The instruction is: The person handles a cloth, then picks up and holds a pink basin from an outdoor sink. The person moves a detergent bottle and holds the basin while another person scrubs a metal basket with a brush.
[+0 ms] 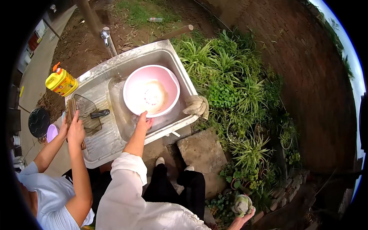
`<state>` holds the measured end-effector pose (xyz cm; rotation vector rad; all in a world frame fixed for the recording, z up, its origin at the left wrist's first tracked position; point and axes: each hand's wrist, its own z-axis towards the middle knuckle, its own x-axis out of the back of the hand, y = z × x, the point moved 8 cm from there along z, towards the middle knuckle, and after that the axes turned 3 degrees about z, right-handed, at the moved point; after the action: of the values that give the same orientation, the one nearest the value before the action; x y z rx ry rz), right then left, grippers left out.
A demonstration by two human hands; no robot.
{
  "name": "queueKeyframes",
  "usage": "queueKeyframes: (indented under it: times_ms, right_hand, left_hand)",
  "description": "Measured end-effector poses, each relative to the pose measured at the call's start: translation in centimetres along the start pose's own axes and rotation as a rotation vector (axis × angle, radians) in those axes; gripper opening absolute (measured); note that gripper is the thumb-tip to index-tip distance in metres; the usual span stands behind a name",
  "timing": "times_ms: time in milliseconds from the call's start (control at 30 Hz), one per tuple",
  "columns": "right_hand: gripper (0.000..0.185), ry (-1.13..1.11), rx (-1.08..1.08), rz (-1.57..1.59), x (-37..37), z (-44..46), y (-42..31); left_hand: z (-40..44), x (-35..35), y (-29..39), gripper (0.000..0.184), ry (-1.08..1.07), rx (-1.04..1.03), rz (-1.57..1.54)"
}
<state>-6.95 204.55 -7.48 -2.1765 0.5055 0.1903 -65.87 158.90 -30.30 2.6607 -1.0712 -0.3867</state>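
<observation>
- The pink basin [133, 92] is in the deep part of the sink [109, 140]. I can't tell if its bottom touches the sink. A brown patch shows inside it.
- The left hand [144, 122] grips the basin's near edge, so the basin is right at this hand and goes up and away from it.
- The right hand [247, 217] is low down, well apart from the basin. It is curled around a round gray-green bundle [242, 205]. I can't tell what the bundle is made of.
- A tan cloth [196, 106] hangs over the sink's edge, near the basin.
- On the left, a co-worker's 2 hands [76, 131] hold something brown by a wire mesh basket [85, 105].
- A black handle [99, 113] is beside the mesh.
- 1 yellow jug [61, 82] with an orange top stands by the sink's corner.
</observation>
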Motion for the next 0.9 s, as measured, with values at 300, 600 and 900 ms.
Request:
queueKeyframes:
  times_ms: [300, 600, 900]
  right_hand:
    - [0.049, -0.222, 0.049, -0.255, -9.3, 13.8, -0.7]
    - [0.046, -0.707, 0.003, -0.496, -45.9, 4.8, 4.8]
    - [0.027, -1.236, 0.237, -0.617, -57.0, -5.9, 13.7]
  left_hand:
    - [-1.0, -4.1, 3.3, 0.023, -0.263, 0.094, 0.026]
    - [-12.1, 0.3, 12.4, 0.048, 0.415, -0.803, 0.728]
    - [-25.9, -3.0, 15.0, 0.077, 0.655, -1.589, 1.268]
